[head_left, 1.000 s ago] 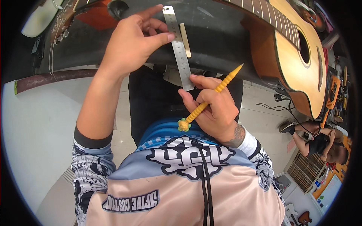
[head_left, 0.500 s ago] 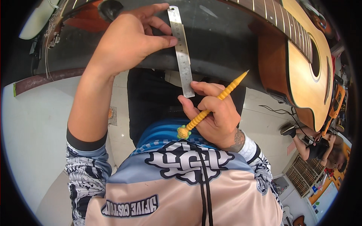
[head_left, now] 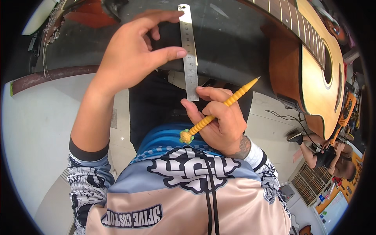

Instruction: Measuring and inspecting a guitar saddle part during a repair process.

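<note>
A narrow steel ruler [head_left: 190, 72] reaches from the dark tabletop over its near edge toward my lap. A thin pale strip [head_left: 196, 58] shows along its right side, mostly hidden under it. My left hand [head_left: 131, 55] has thumb and index finger spread wide, their tips on the ruler, the thumb midway and the index near the holed end. My right hand [head_left: 223, 121] is closed around a ridged yellow pen [head_left: 236, 96] with a small figure on its end, the point aimed up and right. Its index fingertip touches the ruler's near end; the thumb tip lies close by.
An acoustic guitar [head_left: 313, 74] lies on the right of the black tabletop [head_left: 231, 43]. A red-brown object [head_left: 88, 17] sits at the far left. Beyond the guitar, on the right, are a seated person [head_left: 333, 154], a black cable [head_left: 291, 116] and a slatted rack [head_left: 311, 182].
My left thumb has slid down the ruler toward me, and the index finger has come down from the far tip. The ruler stands slightly straighter. My right hand has shifted slightly left.
</note>
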### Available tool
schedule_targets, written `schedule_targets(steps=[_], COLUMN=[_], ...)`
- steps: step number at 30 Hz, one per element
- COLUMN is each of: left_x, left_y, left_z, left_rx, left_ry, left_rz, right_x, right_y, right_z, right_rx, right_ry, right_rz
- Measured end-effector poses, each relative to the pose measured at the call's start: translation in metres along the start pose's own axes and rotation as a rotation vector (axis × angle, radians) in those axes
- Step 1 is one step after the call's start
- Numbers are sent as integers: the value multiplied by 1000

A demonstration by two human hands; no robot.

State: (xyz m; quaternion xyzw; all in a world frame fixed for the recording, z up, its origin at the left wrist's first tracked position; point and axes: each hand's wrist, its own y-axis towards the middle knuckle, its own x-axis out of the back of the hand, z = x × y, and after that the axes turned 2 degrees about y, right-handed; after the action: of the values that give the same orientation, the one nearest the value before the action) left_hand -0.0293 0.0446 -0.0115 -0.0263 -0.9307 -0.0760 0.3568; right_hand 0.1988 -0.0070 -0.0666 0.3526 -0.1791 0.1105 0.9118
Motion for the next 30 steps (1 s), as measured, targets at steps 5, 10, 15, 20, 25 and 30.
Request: schedule_targets(steps=[5,10,15,20,25,30], left_x=[-5,-11,-12,-10,-9,-8], left_y=[-6,-9,-9,-7,-7,-6], left_z=[0,5,0,-1,-2,0], left_rx=[-207,-302,-287,-329,-332,-337], left_ry=[191,392,331,409,391,388], left_rz=[-84,-76,-96,-58,-54,-51], right_x=[-4,-3,-3,1,18,23], right_y=[2,3,4,9,27,44], right_z=[1,3,2,0,-14,-35], right_rx=[16,15,17,86,198,302], right_ry=[15,-24,-24,-55,-148,-199], right_rz=[-60,-42,-36,39,82,205])
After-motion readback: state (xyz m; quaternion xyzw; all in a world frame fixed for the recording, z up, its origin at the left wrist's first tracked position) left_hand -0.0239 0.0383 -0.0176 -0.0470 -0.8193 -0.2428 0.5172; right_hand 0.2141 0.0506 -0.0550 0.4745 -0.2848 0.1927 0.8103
